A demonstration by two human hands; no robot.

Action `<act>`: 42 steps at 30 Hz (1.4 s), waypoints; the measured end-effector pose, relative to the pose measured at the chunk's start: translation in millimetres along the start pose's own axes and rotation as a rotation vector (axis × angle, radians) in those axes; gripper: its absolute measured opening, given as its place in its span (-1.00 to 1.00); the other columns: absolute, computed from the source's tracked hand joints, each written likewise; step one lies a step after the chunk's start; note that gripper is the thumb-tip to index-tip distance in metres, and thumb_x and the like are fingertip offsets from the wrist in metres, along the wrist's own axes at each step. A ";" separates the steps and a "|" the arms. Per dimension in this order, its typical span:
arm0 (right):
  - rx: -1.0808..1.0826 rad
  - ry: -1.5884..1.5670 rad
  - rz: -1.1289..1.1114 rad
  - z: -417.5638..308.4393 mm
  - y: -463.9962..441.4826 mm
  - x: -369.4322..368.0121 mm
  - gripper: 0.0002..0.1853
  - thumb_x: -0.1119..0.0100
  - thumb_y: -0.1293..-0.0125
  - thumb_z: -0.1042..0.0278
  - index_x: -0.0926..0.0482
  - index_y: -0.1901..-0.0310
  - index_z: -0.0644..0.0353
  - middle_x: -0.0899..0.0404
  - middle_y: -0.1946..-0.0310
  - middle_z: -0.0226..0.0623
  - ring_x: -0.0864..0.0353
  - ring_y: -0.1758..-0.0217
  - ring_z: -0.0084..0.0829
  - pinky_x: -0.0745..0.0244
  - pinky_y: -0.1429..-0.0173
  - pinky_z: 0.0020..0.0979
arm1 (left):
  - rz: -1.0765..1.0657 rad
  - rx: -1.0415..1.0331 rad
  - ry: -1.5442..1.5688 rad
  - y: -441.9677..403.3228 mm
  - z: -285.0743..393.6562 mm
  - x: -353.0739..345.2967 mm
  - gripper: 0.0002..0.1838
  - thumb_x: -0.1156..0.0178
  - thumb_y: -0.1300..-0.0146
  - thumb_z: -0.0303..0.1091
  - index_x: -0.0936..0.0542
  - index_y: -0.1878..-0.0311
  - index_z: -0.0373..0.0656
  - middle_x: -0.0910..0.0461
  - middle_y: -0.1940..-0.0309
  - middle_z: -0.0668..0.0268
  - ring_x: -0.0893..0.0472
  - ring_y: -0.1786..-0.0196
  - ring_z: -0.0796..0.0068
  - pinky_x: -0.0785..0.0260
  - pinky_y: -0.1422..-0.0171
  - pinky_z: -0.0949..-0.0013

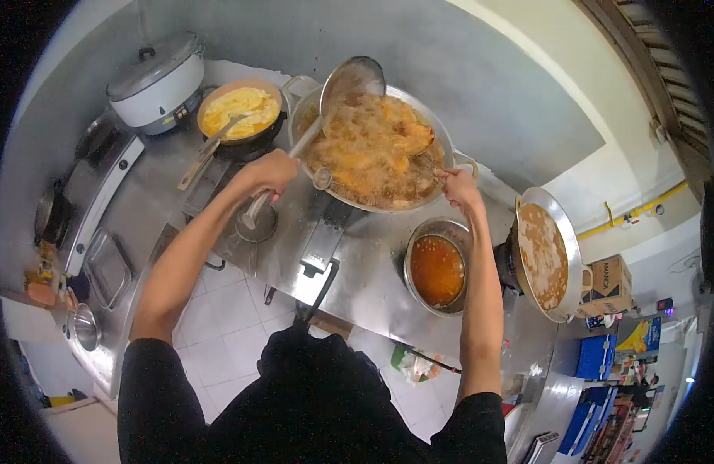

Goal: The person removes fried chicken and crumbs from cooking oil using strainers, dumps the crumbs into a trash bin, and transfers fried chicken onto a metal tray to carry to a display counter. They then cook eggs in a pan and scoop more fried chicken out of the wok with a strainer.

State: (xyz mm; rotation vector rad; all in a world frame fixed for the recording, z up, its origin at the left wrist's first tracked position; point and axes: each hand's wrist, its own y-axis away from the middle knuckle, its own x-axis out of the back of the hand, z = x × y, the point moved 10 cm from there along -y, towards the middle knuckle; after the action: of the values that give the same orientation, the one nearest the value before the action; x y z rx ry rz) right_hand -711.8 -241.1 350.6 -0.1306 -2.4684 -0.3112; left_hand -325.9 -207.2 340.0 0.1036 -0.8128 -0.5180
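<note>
Head view: the left hand [273, 172] is wrapped round a long-handled skimmer [353, 83] at a wok's [448, 145] far edge; the right hand [460, 188] grips a thin utensil [439, 172] nearby. Frying looks under way, golden food [403, 141] sitting in bubbling oil [372, 188], not yet lifted out

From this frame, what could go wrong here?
Bubbling liquid in the wide pan could spatter onto the right grip, close to its rim. The large scoop in the left grip might slip or drip. The right forearm, near the pot of reddish-brown liquid, might bump it.
</note>
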 end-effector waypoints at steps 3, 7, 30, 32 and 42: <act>-0.048 -0.014 -0.003 -12.0 8.5 8.0 -0.67 0.16 -0.28 0.43 -0.52 0.01 0.31 -0.37 0.68 -0.41 -0.20 0.78 -0.62 0.00 0.75 -0.51 | 0.065 0.197 0.410 3.3 -2.2 -9.5 -0.59 0.09 -0.40 -0.22 -0.42 0.33 -0.50 -0.42 0.69 0.20 -0.45 0.76 0.39 -0.30 0.72 0.30; 0.076 0.114 0.023 -28.1 0.5 7.1 -0.70 0.14 -0.27 0.42 -0.57 0.10 0.32 -0.39 0.69 -0.42 -0.22 0.77 -0.60 -0.02 0.75 -0.50 | 0.030 0.244 0.602 -3.7 1.2 -29.9 -0.65 0.11 -0.41 -0.16 -0.37 0.25 -0.34 -0.28 0.71 0.39 -0.30 0.74 0.55 -0.25 0.72 0.38; 0.498 1.257 0.240 -126.8 16.2 -45.7 -0.82 -0.03 -0.22 0.41 -0.64 0.25 0.17 -0.67 0.30 -0.06 -0.70 0.21 -0.08 -0.61 0.16 -0.17 | -0.210 0.105 1.713 -23.3 115.9 -101.4 -0.78 0.17 -0.44 -0.31 -0.26 0.30 -0.25 -0.27 0.63 0.40 -0.32 0.64 0.61 -0.29 0.59 0.51; 0.491 1.247 0.234 -130.4 31.4 -36.1 -0.81 -0.02 -0.23 0.41 -0.64 0.24 0.17 -0.67 0.31 -0.08 -0.70 0.21 -0.09 -0.61 0.16 -0.17 | -0.143 0.227 1.715 36.0 154.5 -95.3 -0.81 0.15 -0.42 -0.36 -0.26 0.32 -0.25 -0.27 0.63 0.39 -0.34 0.61 0.58 -0.32 0.56 0.50; 0.708 1.098 0.398 -100.1 65.2 9.7 -0.76 0.03 -0.29 0.38 -0.68 0.34 0.21 -0.63 0.47 -0.04 -0.68 0.39 -0.08 -0.58 0.36 -0.16 | -0.187 0.341 1.639 30.0 125.8 -130.6 -0.75 0.09 -0.42 -0.38 -0.23 0.45 -0.09 -0.16 0.75 0.54 -0.16 0.77 0.70 -0.06 0.78 0.57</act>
State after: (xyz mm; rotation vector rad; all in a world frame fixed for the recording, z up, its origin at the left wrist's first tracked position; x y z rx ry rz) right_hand -649.6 -203.3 445.9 -0.1014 -1.2969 0.5410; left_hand -478.5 -105.0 348.3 0.8013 0.7362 -0.3036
